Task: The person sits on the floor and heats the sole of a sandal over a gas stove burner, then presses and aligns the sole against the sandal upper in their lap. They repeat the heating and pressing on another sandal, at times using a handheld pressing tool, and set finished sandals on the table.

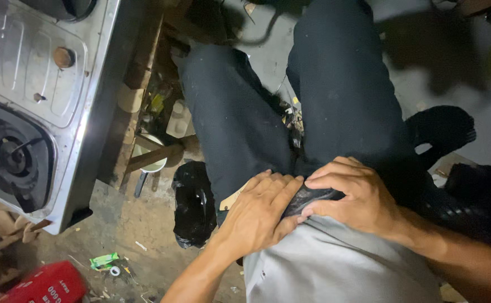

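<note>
View from above, looking down at a seated person's lap. Both hands meet at the waist, over a small dark, flat object (311, 196) that lies against the top of the dark trousers (341, 95), just above the hem of a grey shirt (335, 264). The left hand (259, 210) rests flat on the left thigh, fingers together and stretched toward the object, fingertips touching its near end. The right hand (357, 196) is curled over the object's other end, fingers bent and thumb tucked beneath, pinching it; what the object is cannot be told, as the hands cover most of it.

The legs stretch away across a dirty concrete floor (138, 224). Beside the left knee sits a crumpled black plastic bag (193, 205). Further left stands a battered stainless-steel gas stove (37, 95) with a round black burner (10, 157) on a rough wooden bench (144, 50); a pale bowl (152, 165) shows underneath. A red printed package (46, 283) lies at the lower left corner, with a small green wrapper (104, 260) near it. A black sandal (444, 129) lies to the right of the right leg.
</note>
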